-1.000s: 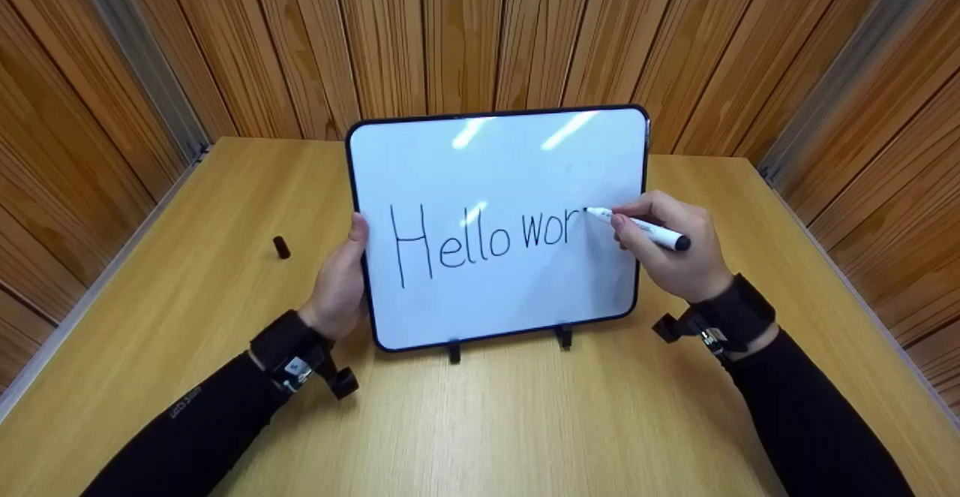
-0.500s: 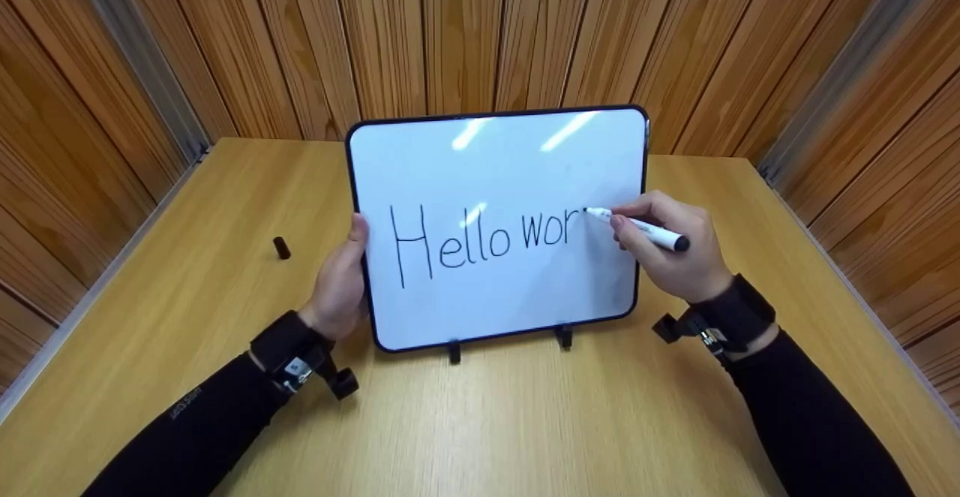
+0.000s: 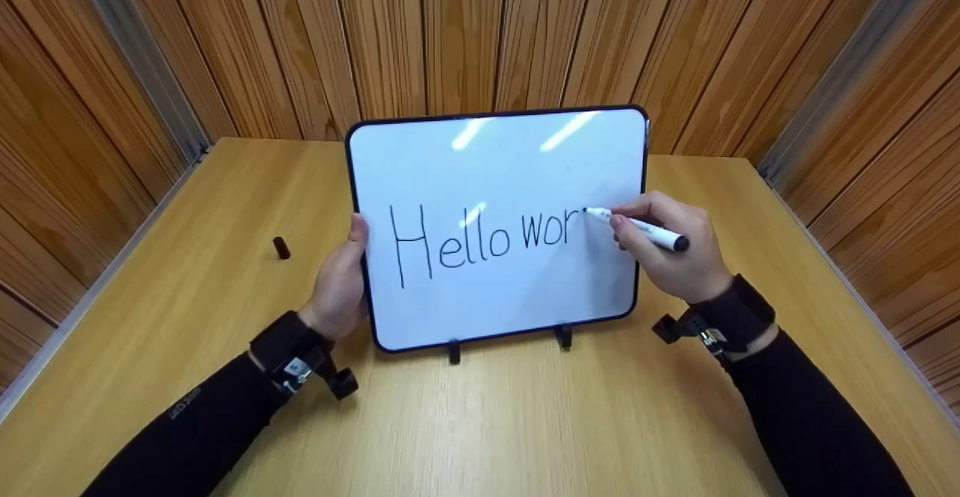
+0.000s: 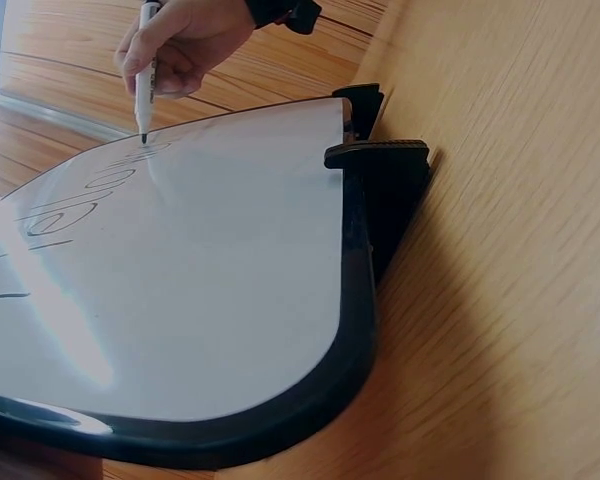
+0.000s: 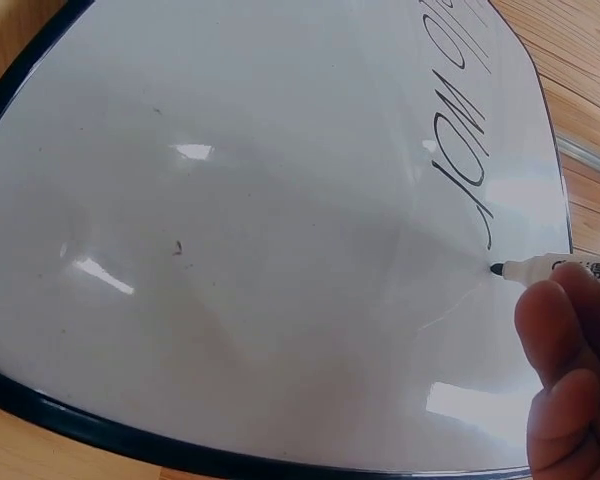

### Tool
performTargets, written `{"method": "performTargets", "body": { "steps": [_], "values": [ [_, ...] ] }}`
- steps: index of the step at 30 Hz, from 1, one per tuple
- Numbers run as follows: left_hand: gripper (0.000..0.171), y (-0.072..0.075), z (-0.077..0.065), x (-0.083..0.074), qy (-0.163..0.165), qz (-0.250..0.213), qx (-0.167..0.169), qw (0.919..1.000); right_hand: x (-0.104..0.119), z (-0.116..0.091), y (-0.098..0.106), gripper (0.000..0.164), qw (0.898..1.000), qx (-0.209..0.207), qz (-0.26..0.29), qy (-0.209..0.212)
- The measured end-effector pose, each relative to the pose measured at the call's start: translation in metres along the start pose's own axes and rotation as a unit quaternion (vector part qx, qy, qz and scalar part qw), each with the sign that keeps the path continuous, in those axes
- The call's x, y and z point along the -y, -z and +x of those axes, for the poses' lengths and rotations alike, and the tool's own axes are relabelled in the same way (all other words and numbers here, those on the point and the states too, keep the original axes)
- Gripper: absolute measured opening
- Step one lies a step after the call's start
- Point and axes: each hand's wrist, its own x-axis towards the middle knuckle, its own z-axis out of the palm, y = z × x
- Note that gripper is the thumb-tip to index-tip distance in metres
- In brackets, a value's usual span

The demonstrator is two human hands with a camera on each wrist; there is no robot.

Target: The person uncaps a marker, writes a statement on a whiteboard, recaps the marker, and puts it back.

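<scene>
A black-framed whiteboard (image 3: 495, 167) leans upright on the table, with "Hello wor" handwritten across it in black. My left hand (image 3: 337, 283) grips its left edge, thumb along the frame; the other fingers are hidden behind the board. In my right hand (image 3: 679, 245) a white marker (image 3: 649, 231) with a black end is pinched between thumb and fingers. The marker's dark tip is right at the board surface, just right of the "r". The right wrist view shows the marker tip (image 5: 497, 268) close beside the end of that letter.
Two black stand feet (image 3: 454, 351) hold the board's lower edge. A small dark marker cap (image 3: 281, 248) lies on the wooden table (image 3: 480, 437) left of the left hand. Wood-panelled walls (image 3: 465, 31) enclose the table at the back and sides.
</scene>
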Motion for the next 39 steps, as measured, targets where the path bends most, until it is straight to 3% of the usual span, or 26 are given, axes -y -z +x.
{"method": "performTargets", "body": {
  "steps": [11, 39],
  "values": [
    [0.077, 0.0004, 0.0004, -0.0005, -0.006, 0.002, 0.013, 0.9999, 0.0025, 0.0007, 0.0001, 0.010, 1.000, -0.020, 0.011, -0.003],
    [0.077, 0.0002, -0.0003, 0.0004, -0.010, 0.007, 0.010, 0.9999, 0.0029, 0.0009, -0.0003, 0.008, 1.000, 0.011, -0.012, 0.011]
  ]
}}
